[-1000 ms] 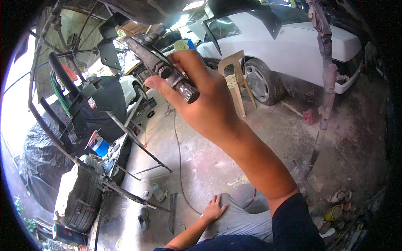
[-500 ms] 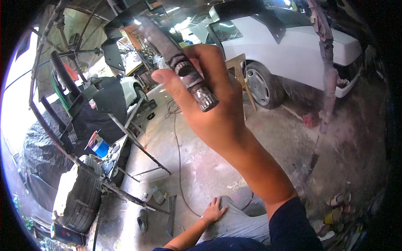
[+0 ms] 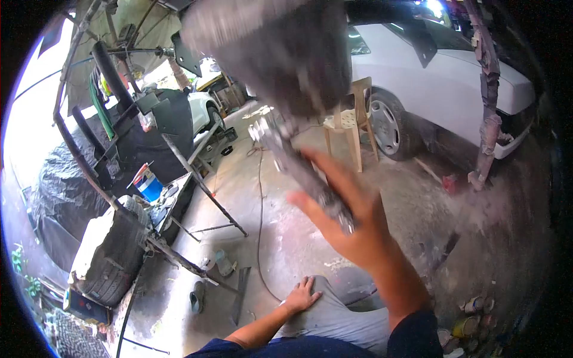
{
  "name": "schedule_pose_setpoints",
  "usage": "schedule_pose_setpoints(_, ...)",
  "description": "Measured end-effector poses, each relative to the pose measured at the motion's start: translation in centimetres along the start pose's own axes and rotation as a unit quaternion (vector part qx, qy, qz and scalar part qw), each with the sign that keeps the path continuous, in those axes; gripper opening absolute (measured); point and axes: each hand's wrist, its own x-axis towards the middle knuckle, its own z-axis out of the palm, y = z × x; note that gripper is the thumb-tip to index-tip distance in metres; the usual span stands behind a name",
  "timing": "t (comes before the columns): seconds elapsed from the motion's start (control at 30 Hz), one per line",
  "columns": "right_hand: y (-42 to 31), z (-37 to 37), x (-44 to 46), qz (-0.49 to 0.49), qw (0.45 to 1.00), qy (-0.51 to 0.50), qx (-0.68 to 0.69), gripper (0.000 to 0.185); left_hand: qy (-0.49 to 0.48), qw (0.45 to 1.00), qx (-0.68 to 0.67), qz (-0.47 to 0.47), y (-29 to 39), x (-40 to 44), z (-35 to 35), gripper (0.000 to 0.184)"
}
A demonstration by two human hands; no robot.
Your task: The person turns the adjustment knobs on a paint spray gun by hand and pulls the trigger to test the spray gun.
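My right hand (image 3: pixel 370 227), raised in front of me, is closed round a metal spray gun (image 3: pixel 298 170), with knurled metal knobs at its near end. Above the gun is a large dark, paint-stained, cup-like shape (image 3: pixel 298 56), smeared by motion; how it joins the gun is unclear. My left hand (image 3: pixel 302 295) lies flat on my knee in grey trousers (image 3: pixel 340 316), fingers spread and holding nothing.
A white car (image 3: pixel 436 77) stands at the right behind a wrapped post (image 3: pixel 489 119). A plastic chair (image 3: pixel 358 113) is beside it. A hose (image 3: pixel 261 227) crosses the floor. At left are a metal frame (image 3: pixel 209 203), a tire (image 3: pixel 110 274) and a blue can (image 3: pixel 150 188).
My right hand has moved down and to the right with the spray gun, tilting it so the dark cup-like shape shows. My left hand stays on my knee.
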Motion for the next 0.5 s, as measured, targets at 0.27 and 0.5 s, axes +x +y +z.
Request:
schedule_pose_setpoints(0.27,4.5,-0.2,-16.1,0.195,0.961,-0.193,0.017,0.058,-0.028,1.0,-0.002,-0.008,-1.8,1.3,1.1,0.086)
schedule_pose_setpoints(0.5,6.9,-0.1,-27.8,0.333,0.919,-0.208,-0.036,0.051,-0.036,0.999,-0.005,-0.008,-1.0,0.7,-0.1,0.087)
